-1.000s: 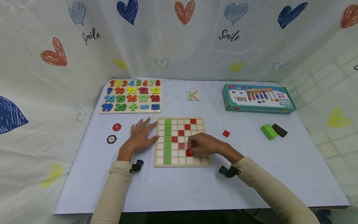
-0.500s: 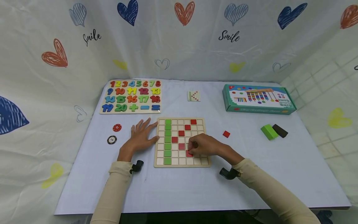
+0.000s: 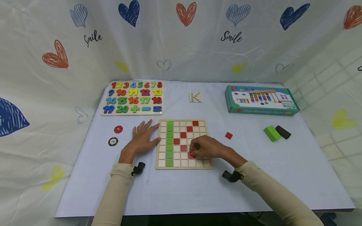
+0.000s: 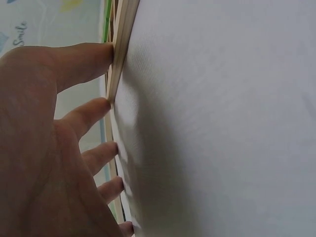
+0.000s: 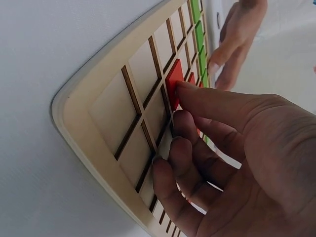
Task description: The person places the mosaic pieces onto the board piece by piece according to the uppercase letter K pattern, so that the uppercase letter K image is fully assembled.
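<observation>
A wooden grid board (image 3: 181,168) lies on the white table, with a column of green tiles (image 3: 169,141) and several red tiles in a diagonal pattern. My right hand (image 3: 207,147) pinches a red tile (image 5: 172,83) at a square in the lower right part of the board. In the right wrist view the thumb touches this tile and the other fingers curl over the grid; the index fingertip is partly hidden. My left hand (image 3: 141,140) rests flat with spread fingers at the board's left side, its thumb (image 4: 86,61) touching the edge.
One loose red tile (image 3: 228,135) lies right of the board. Farther right are a green block (image 3: 272,133) and a dark block (image 3: 283,132). A red chip (image 3: 118,129) and a black-and-white chip (image 3: 113,141) lie left. Behind stand a number puzzle (image 3: 131,114), pattern card (image 3: 195,97) and box (image 3: 263,99).
Both hands hold nearly the same place. The whole head view has shifted down very slightly.
</observation>
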Demonstrator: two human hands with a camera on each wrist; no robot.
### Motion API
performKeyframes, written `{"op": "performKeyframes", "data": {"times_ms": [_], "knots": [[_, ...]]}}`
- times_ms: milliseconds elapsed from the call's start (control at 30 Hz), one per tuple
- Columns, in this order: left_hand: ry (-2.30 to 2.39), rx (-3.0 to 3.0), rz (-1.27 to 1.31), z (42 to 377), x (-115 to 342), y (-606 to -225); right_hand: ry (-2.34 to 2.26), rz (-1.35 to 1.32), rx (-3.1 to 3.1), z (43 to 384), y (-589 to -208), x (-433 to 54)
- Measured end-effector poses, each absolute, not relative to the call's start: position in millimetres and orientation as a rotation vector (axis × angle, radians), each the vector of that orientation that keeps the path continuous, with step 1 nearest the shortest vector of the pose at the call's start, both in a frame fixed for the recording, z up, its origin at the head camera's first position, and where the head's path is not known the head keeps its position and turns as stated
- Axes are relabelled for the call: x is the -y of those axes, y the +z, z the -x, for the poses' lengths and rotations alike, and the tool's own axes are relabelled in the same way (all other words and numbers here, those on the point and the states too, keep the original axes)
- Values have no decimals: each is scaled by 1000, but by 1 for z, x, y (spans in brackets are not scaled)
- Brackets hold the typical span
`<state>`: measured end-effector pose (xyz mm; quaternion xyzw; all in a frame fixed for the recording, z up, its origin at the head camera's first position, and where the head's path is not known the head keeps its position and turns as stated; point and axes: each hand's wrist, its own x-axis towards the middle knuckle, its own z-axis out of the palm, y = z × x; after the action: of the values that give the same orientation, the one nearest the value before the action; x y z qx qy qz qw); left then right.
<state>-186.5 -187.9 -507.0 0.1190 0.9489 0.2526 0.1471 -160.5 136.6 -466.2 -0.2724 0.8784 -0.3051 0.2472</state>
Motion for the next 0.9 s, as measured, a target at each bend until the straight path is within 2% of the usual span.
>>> {"op": "performKeyframes", "data": {"times_ms": [300,667,900], "knots": [[724,-2745,-353,186,188,-510,-884,729,-2416,170,-461,-163],[733,-2742,-359,184,187,-507,-667,398,-2607,197,-431,-242],[729,-2744,-359,185,188,-506,-542,305,-2580,204,-439,-271]]}}
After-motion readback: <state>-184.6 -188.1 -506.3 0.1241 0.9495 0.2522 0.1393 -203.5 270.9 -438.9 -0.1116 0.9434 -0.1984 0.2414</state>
